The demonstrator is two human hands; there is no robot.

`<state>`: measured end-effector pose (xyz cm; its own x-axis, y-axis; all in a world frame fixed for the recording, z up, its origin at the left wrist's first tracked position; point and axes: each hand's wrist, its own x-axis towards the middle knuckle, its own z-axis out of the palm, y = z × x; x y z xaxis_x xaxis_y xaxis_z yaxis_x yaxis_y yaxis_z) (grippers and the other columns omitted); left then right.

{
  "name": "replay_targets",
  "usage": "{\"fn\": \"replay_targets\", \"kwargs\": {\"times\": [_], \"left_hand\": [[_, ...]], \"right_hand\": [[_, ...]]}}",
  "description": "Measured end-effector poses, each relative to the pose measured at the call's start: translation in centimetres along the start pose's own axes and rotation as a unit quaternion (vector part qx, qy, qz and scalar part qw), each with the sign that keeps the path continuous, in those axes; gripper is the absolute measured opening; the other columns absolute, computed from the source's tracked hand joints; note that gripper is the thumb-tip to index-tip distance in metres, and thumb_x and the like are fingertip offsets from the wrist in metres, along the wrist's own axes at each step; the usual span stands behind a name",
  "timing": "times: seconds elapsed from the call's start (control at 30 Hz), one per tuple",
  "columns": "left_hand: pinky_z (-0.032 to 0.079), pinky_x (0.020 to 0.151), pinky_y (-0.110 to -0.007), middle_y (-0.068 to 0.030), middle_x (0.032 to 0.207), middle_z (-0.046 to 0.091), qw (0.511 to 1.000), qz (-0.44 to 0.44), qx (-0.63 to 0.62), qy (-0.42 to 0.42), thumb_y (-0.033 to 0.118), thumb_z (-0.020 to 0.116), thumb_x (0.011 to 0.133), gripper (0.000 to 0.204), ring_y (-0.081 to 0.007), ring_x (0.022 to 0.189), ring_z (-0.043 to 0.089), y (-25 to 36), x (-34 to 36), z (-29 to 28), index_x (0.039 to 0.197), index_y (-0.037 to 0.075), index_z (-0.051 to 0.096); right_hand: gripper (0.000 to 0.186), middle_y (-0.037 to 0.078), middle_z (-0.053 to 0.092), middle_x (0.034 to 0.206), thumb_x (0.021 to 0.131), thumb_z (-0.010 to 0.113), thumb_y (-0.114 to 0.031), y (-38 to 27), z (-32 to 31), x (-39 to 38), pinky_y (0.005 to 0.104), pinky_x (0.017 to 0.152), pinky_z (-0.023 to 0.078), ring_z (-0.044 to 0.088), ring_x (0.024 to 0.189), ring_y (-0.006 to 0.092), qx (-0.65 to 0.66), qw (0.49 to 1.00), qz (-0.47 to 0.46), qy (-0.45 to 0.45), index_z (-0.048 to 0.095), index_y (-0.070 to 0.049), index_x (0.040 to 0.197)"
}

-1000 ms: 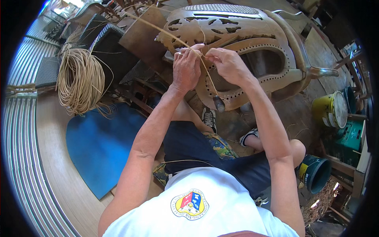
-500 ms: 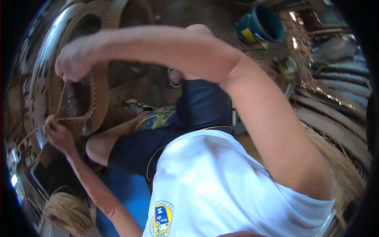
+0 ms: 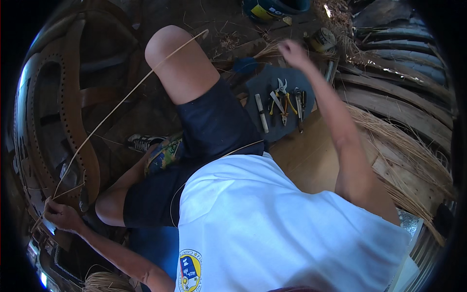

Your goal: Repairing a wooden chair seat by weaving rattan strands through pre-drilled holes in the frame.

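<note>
My left hand (image 3: 63, 215) pinches a thin cane strand (image 3: 114, 111) beside a curved wooden frame (image 3: 80, 155) at the far left, whose edges carry rows of small holes. From those fingers the strand runs up and right, passing over my bare knee (image 3: 170, 53) to a bent tip. A shorter piece of cane crosses near the same fingers. Out at the upper right, my right hand (image 3: 293, 53) is closed, slightly blurred and apart from the strand's visible tip. Whatever its fingers hold is hidden. Loose strands (image 3: 268, 50) lie just left of it.
Yellow-handled pruning shears (image 3: 280, 87), pliers (image 3: 284, 117) and a pale marker-like stick (image 3: 261, 113) lie on a dark mat (image 3: 262, 82). A dark bucket (image 3: 272, 10) and a can (image 3: 323, 40) stand beyond. Long fibre bundles (image 3: 399, 138) line the right; another coil (image 3: 104, 282) sits lower left.
My right hand has swung from the frame across to the upper right. The long strand now stretches over my knee. My left hand stays by the frame, a little lower in view.
</note>
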<state>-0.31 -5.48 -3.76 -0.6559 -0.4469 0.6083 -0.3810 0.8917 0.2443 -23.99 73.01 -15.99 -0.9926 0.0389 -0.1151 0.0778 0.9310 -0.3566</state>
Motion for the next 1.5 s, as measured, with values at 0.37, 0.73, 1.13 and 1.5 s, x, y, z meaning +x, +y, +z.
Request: {"fn": "replay_targets", "kwargs": {"times": [0.37,0.73,1.13,1.5], "left_hand": [[0.054,0.087,-0.036,-0.0122,0.102,0.070,1.000,-0.018,0.022,0.006,0.017,0.060,0.102,0.016,-0.0249,0.096,0.068,1.3,0.0,-0.4,0.103,0.002,0.065],[0.050,0.085,-0.041,-0.0142,0.100,0.067,0.999,0.010,-0.039,0.012,0.007,0.057,0.101,0.005,-0.0313,0.093,0.064,3.1,0.0,-0.9,0.101,0.002,0.058],[0.050,0.084,-0.041,-0.0138,0.100,0.067,0.998,-0.026,-0.050,0.026,0.011,0.056,0.103,0.009,-0.0326,0.092,0.064,4.2,-0.1,-1.2,0.101,0.003,0.055],[0.051,0.084,-0.043,-0.0131,0.101,0.068,0.998,-0.022,-0.044,0.029,0.013,0.056,0.102,0.010,-0.0340,0.095,0.065,4.2,-0.1,-1.2,0.101,0.003,0.056]], "right_hand": [[0.034,0.030,0.064,0.113,0.093,0.061,-0.024,11.1,12.5,-18.7,0.0548,0.089,0.049,0.060,0.109,0.0480,-0.075,0.965,0.236,-0.084,0.057,0.001,0.116],[0.047,0.004,0.065,0.091,0.093,0.071,-0.042,12.0,3.0,-18.6,0.0332,0.075,0.050,0.062,0.082,0.0183,0.147,0.977,0.115,-0.103,0.062,-0.003,0.118],[0.050,-0.003,0.061,0.093,0.089,0.077,-0.033,-7.0,0.5,-20.9,0.0254,0.065,0.041,0.055,0.076,0.0111,0.572,0.628,0.302,-0.433,0.062,-0.010,0.131],[0.049,0.012,0.062,0.122,0.094,0.068,-0.027,-16.5,-8.4,-17.8,0.0422,0.101,0.046,0.061,0.111,0.0249,0.463,0.686,0.073,-0.557,0.053,-0.006,0.135]]}}
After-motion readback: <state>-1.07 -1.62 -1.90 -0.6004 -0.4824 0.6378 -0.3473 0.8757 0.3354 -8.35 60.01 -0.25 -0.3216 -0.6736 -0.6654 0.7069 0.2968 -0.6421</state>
